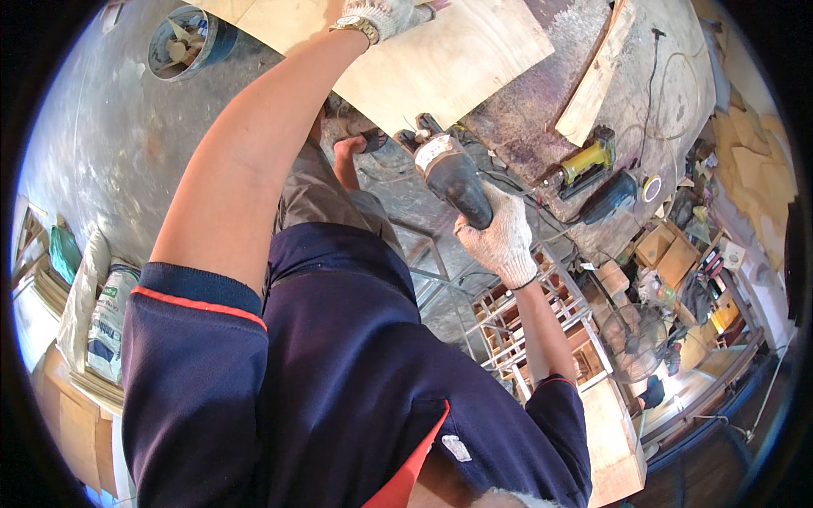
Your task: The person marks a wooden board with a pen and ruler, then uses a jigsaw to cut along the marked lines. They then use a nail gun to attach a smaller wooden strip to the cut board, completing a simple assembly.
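Fingers, right hand (pixel 501 235): gloved, clenched round the barrel-grip power tool (pixel 457 182).
Fingers, left hand (pixel 383 17): gloved, over the plywood sheet (pixel 478 55); partly out of view, grip cannot be told.
Tool position: head at the sheet's near edge, contact not discernible.
Right side: yellow power tool (pixel 590 162) near wooden plank (pixel 598 78).

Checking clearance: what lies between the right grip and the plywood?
In the head view, the dark power tool lies there, its back in the right grip, its front by the plywood.
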`<action>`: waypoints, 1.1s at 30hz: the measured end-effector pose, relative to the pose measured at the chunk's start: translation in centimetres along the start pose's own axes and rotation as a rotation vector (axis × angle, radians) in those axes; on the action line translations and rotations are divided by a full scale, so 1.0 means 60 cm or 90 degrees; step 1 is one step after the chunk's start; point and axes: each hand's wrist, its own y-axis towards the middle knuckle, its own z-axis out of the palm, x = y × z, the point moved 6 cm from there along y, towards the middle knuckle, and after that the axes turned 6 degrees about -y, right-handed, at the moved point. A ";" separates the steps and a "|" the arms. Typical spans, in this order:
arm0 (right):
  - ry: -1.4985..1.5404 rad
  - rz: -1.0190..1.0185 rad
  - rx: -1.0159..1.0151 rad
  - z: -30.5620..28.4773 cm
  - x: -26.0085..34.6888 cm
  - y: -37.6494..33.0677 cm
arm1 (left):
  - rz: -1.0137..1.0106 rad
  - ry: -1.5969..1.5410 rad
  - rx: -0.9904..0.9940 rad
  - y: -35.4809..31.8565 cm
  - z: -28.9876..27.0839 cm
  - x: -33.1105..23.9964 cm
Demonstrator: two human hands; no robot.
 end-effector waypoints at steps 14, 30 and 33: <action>0.054 0.091 -0.070 0.010 0.010 -0.028 | 0.001 -0.059 0.081 0.004 0.012 0.006; 0.536 0.659 -0.442 0.297 0.027 -0.299 | 0.012 0.089 -0.166 -0.026 -0.109 0.613; 0.648 0.655 -0.480 0.344 0.024 -0.311 | -0.073 0.155 -0.124 -0.067 -0.113 0.593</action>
